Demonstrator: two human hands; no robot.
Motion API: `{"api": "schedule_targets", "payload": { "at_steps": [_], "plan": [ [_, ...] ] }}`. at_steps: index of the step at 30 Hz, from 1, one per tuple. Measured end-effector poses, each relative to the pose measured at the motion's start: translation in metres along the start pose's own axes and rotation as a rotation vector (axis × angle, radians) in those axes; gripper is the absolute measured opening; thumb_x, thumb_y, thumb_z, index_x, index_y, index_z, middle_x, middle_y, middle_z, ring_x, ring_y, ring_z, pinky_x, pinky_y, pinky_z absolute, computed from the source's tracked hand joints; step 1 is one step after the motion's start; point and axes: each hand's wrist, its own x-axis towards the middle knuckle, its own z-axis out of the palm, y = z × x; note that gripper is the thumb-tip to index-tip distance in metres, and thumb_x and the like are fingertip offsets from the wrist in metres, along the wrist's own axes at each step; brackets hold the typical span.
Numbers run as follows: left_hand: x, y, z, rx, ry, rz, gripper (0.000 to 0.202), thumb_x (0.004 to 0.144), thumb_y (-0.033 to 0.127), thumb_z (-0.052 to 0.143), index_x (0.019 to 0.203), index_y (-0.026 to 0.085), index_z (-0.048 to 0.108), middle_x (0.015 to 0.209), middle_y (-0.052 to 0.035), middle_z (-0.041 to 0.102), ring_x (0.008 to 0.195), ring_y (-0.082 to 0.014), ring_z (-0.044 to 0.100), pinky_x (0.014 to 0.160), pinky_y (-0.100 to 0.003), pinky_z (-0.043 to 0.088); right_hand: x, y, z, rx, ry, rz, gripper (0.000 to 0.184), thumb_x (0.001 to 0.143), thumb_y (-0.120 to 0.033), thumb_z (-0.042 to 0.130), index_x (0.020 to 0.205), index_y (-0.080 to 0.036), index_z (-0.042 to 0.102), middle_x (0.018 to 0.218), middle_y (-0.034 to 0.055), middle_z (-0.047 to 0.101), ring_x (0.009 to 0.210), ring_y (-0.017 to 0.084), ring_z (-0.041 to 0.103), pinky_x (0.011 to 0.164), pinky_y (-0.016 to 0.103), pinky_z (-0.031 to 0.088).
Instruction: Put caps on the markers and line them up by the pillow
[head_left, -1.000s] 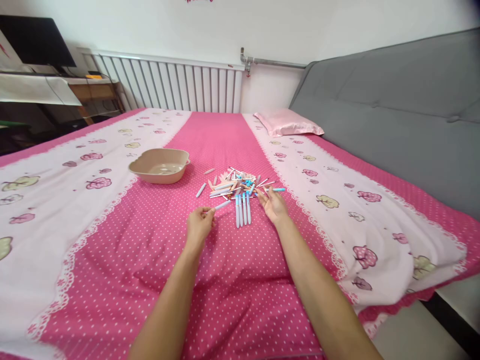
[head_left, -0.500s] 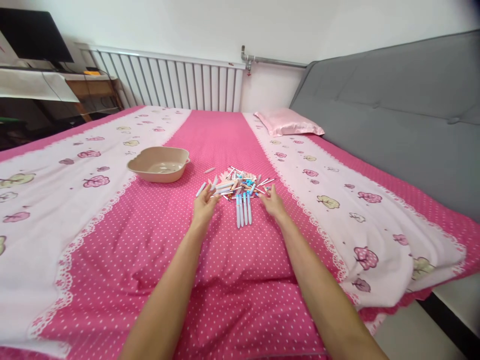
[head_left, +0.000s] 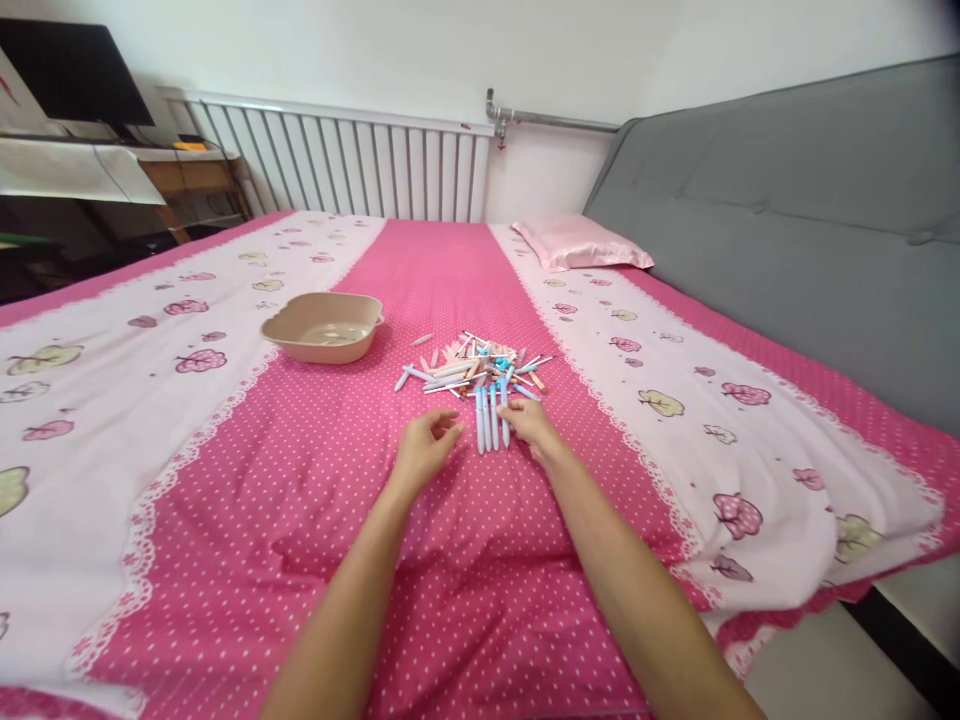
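Several light-blue pens (head_left: 486, 425) lie side by side in a short row on the pink polka-dot bedspread, pointing toward me. At the right end of this row, my right hand (head_left: 534, 430) pinches the outermost pen (head_left: 505, 425), which sits slightly apart from the others. My left hand (head_left: 426, 448) is just left of the row, its fingers curved and apart with nothing in them. Right behind the row spreads a loose pile of pens and thin sticks (head_left: 457, 372) in pale pink, white, blue and brown. Individual pieces overlap there and are hard to separate.
A beige plastic basin (head_left: 322, 350) stands on the bed left of the pile. Farther back are a pink pillow (head_left: 581, 245), a white radiator (head_left: 337, 165) and a grey padded headboard (head_left: 787, 220). A monitor (head_left: 71, 85) stands on a desk at far left.
My right hand has moved from the pile's right edge to the row's rightmost pen. My left hand has drawn back from the pile toward me and sits beside the row.
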Motion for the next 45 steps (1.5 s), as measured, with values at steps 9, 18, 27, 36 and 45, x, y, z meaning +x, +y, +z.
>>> {"api": "schedule_targets", "payload": {
  "at_steps": [9,18,27,36,45],
  "plan": [
    [-0.023,0.013,0.017,0.189,0.096,0.079,0.04,0.063,0.036,0.073,0.098,0.017,0.067,0.076,-0.0054,0.069,0.067,-0.0183,0.063,0.061,-0.027,0.046,-0.044,-0.019,0.013,0.392,-0.205,0.079,0.026,0.059,-0.028,0.08,0.076,-0.015,0.064,0.066,0.0003,0.065,0.054,0.009,0.061,0.044,0.015,0.045],
    [-0.026,0.015,0.01,0.306,0.187,0.101,0.017,0.071,0.033,0.064,0.079,0.02,0.07,0.069,-0.0031,0.068,0.06,-0.0158,0.056,0.06,-0.025,0.037,-0.035,-0.015,0.015,0.488,-0.15,0.106,0.032,0.055,-0.038,0.082,0.065,-0.013,0.065,0.055,-0.0015,0.061,0.045,0.004,0.053,0.043,0.013,0.043],
    [-0.023,0.019,0.009,0.12,-0.032,-0.072,0.048,0.078,0.056,0.045,0.06,0.015,0.062,0.05,-0.0041,0.058,0.046,-0.0151,0.053,0.051,-0.026,0.039,-0.034,-0.017,0.009,0.504,-0.209,0.063,0.036,0.047,-0.04,0.084,0.061,-0.012,0.065,0.046,-0.0049,0.053,0.041,0.002,0.041,0.038,0.013,0.031],
    [-0.02,0.02,0.003,-0.135,0.037,-0.098,0.052,0.065,0.056,0.064,0.089,0.01,0.062,0.067,-0.0053,0.064,0.054,-0.0134,0.058,0.052,-0.024,0.045,-0.033,-0.019,0.009,0.565,-0.247,0.09,0.037,0.051,-0.039,0.083,0.072,-0.012,0.068,0.049,-0.0068,0.049,0.043,0.002,0.041,0.039,0.012,0.032],
    [-0.018,0.011,0.001,-0.038,0.081,-0.022,0.035,0.073,0.048,0.058,0.067,0.014,0.062,0.053,-0.0007,0.057,0.049,-0.0119,0.051,0.05,-0.023,0.038,-0.034,-0.019,0.008,0.602,-0.259,0.101,0.04,0.051,-0.038,0.084,0.076,-0.013,0.068,0.053,-0.007,0.05,0.045,0.001,0.042,0.038,0.009,0.032]
  ]
}}
